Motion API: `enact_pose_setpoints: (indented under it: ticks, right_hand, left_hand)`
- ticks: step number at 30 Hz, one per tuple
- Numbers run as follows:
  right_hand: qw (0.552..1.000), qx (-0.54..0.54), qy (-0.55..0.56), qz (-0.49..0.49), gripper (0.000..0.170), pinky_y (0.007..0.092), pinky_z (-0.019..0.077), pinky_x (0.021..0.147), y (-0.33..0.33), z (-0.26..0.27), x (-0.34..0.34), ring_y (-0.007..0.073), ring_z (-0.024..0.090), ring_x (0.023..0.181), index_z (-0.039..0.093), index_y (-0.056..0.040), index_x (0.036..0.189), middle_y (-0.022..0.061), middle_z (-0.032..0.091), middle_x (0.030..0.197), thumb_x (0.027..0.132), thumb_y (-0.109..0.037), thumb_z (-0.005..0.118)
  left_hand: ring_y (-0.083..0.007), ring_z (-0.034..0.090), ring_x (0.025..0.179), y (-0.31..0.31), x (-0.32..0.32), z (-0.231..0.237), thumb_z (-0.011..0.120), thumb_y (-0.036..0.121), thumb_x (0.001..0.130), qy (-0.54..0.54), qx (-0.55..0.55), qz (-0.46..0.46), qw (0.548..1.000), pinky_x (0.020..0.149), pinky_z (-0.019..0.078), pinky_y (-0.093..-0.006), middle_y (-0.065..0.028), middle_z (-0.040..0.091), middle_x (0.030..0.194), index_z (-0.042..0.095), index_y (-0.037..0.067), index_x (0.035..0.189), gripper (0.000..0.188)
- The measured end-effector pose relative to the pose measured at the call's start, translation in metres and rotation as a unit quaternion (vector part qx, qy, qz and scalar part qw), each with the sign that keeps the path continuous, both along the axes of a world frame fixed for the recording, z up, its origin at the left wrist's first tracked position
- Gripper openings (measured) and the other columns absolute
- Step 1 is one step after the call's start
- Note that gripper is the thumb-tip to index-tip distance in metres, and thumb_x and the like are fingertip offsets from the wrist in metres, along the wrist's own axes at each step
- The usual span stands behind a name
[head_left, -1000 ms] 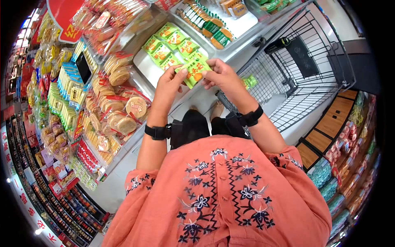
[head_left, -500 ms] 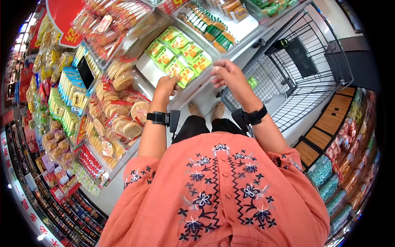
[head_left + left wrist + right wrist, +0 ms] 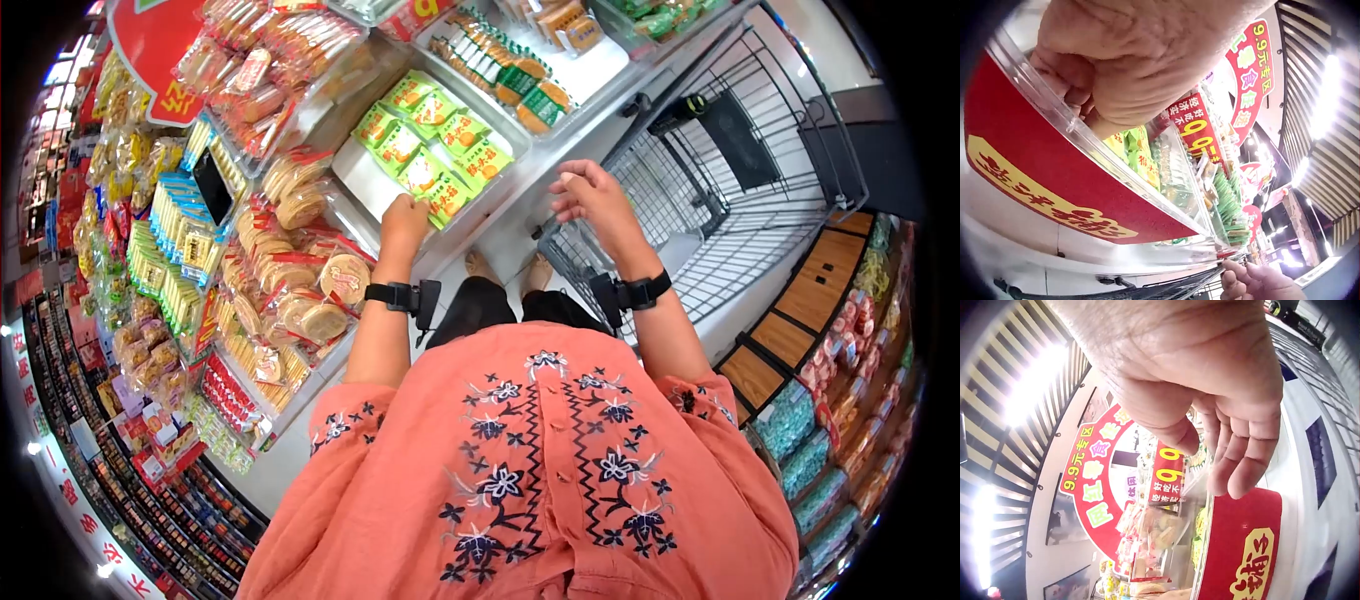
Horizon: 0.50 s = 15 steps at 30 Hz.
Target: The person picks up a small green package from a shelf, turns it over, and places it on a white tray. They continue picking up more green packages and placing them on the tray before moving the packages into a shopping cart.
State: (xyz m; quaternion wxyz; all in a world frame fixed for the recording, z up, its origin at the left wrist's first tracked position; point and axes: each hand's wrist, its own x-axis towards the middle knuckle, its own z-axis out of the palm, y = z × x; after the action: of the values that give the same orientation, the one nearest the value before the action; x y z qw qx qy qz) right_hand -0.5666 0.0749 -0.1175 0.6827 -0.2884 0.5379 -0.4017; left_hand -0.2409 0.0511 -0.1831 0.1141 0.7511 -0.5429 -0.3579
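Observation:
My left hand (image 3: 403,228) is at the near left corner of a clear plastic tray (image 3: 350,165), its fingers curled right at the edge of the nearest green snack packet (image 3: 452,198). I cannot tell if it pinches that packet. In the left wrist view the curled fingers (image 3: 1072,94) reach in behind the tray's clear front rim. Several such green packets with orange print lie in rows in the tray. My right hand (image 3: 605,205) hovers by the cart's near end, fingers loosely bent and holding nothing; the right wrist view shows its thumb apart from the fingers.
A wire shopping cart (image 3: 690,190) stands at the right against the display. Round wafer packs (image 3: 320,305) and other bagged snacks fill the left; green-labelled biscuit packs (image 3: 540,95) lie in the tray beyond. Wooden-topped units (image 3: 800,300) and bagged goods line the far right.
My hands have parted: both held a green packet, then the left laid it in the tray's front row. The right hand has drawn off to the right, toward the cart.

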Motion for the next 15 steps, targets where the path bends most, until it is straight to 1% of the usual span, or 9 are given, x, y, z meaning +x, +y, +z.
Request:
enact_pose_setpoints:
  ticks: [1, 2, 4, 6, 7, 10, 11, 14, 15]
  right_hand:
    - [1.000, -0.002, 0.002, -0.001, 0.036, 0.0297, 0.0552, 0.068, 0.000, -0.004, -0.003, 0.0175, 0.065, 0.082, 0.053, 0.0027, 0.124, 0.0134, 0.064, 0.103, 0.098, -0.023, 0.055]
    - [1.000, -0.007, 0.003, -0.003, 0.036, 0.0303, 0.0554, 0.068, -0.002, -0.007, -0.005, 0.0181, 0.066, 0.083, 0.053, 0.0029, 0.123, 0.0136, 0.065, 0.102, 0.098, -0.023, 0.055]
    - [1.000, -0.001, -0.003, -0.003, 0.035, 0.0300, 0.0552, 0.067, -0.003, -0.011, -0.009, 0.0179, 0.065, 0.081, 0.053, 0.0023, 0.122, 0.0130, 0.065, 0.101, 0.098, -0.023, 0.055]
    - [1.000, 0.005, -0.004, 0.000, 0.035, 0.0299, 0.0550, 0.067, -0.005, -0.017, -0.012, 0.0178, 0.065, 0.080, 0.053, 0.0021, 0.123, 0.0127, 0.064, 0.101, 0.098, -0.023, 0.055]
    - [1.000, 0.006, -0.005, 0.003, 0.035, 0.0299, 0.0549, 0.067, -0.007, -0.014, -0.011, 0.0178, 0.065, 0.080, 0.053, 0.0020, 0.123, 0.0125, 0.064, 0.101, 0.098, -0.023, 0.055]
    - [1.000, 0.013, -0.004, 0.009, 0.035, 0.0299, 0.0548, 0.067, -0.010, -0.008, -0.014, 0.0177, 0.064, 0.079, 0.053, 0.0019, 0.123, 0.0123, 0.064, 0.101, 0.098, -0.022, 0.055]
    - [1.000, 0.014, -0.006, 0.009, 0.035, 0.0300, 0.0548, 0.067, -0.011, -0.008, -0.015, 0.0178, 0.064, 0.079, 0.053, 0.0019, 0.123, 0.0123, 0.064, 0.101, 0.098, -0.022, 0.054]
    - [1.000, 0.010, -0.007, 0.003, 0.033, 0.0300, 0.0548, 0.066, -0.015, -0.006, -0.019, 0.0181, 0.064, 0.079, 0.053, 0.0015, 0.121, 0.0120, 0.064, 0.100, 0.098, -0.022, 0.054]
    - [1.000, 0.005, -0.010, 0.000, 0.033, 0.0301, 0.0548, 0.066, -0.016, -0.006, -0.020, 0.0181, 0.064, 0.079, 0.053, 0.0014, 0.121, 0.0119, 0.064, 0.100, 0.098, -0.022, 0.054]
  left_hand:
    - [-0.0394, 0.067, 0.083, -0.002, 0.002, 0.003, 0.062, 0.032, 0.091, -0.040, -0.023, -0.017, 0.999, 0.074, 0.0510, -0.0445, -0.0245, 0.069, 0.085, 0.062, -0.001, 0.086, 0.034]
    - [-0.0465, 0.062, 0.098, -0.002, 0.000, 0.005, 0.059, 0.034, 0.091, -0.052, 0.011, 0.000, 0.999, 0.083, 0.0499, -0.0484, -0.0263, 0.068, 0.096, 0.062, 0.000, 0.093, 0.034]
    - [-0.0456, 0.064, 0.097, -0.002, -0.008, 0.017, 0.058, 0.034, 0.091, -0.145, -0.002, -0.043, 0.989, 0.083, 0.0509, -0.0493, -0.0270, 0.068, 0.095, 0.061, 0.000, 0.097, 0.034]
    - [-0.0460, 0.065, 0.094, 0.001, -0.013, 0.028, 0.057, 0.035, 0.091, -0.166, -0.016, -0.053, 0.985, 0.083, 0.0512, -0.0513, -0.0279, 0.068, 0.093, 0.059, 0.000, 0.100, 0.036]
    - [-0.0456, 0.066, 0.091, 0.001, -0.015, 0.033, 0.058, 0.032, 0.090, -0.166, -0.021, -0.043, 0.985, 0.081, 0.0513, -0.0524, -0.0279, 0.069, 0.091, 0.058, 0.000, 0.099, 0.033]
    - [-0.0451, 0.066, 0.089, 0.002, -0.020, 0.050, 0.059, 0.028, 0.089, -0.153, -0.055, -0.017, 0.987, 0.078, 0.0512, -0.0528, -0.0267, 0.069, 0.089, 0.057, -0.001, 0.098, 0.030]
    - [-0.0433, 0.066, 0.090, 0.002, -0.024, 0.056, 0.059, 0.024, 0.089, -0.153, -0.064, -0.020, 0.986, 0.078, 0.0513, -0.0513, -0.0247, 0.069, 0.092, 0.057, 0.000, 0.100, 0.027]
    - [-0.0417, 0.065, 0.092, 0.002, -0.028, 0.054, 0.063, 0.027, 0.088, -0.129, -0.130, -0.067, 0.981, 0.079, 0.0505, -0.0490, -0.0234, 0.069, 0.093, 0.060, 0.004, 0.103, 0.028]
    - [-0.0403, 0.065, 0.094, 0.004, -0.029, 0.053, 0.061, 0.027, 0.089, -0.136, -0.123, -0.098, 0.978, 0.081, 0.0502, -0.0475, -0.0227, 0.069, 0.096, 0.062, 0.004, 0.106, 0.028]
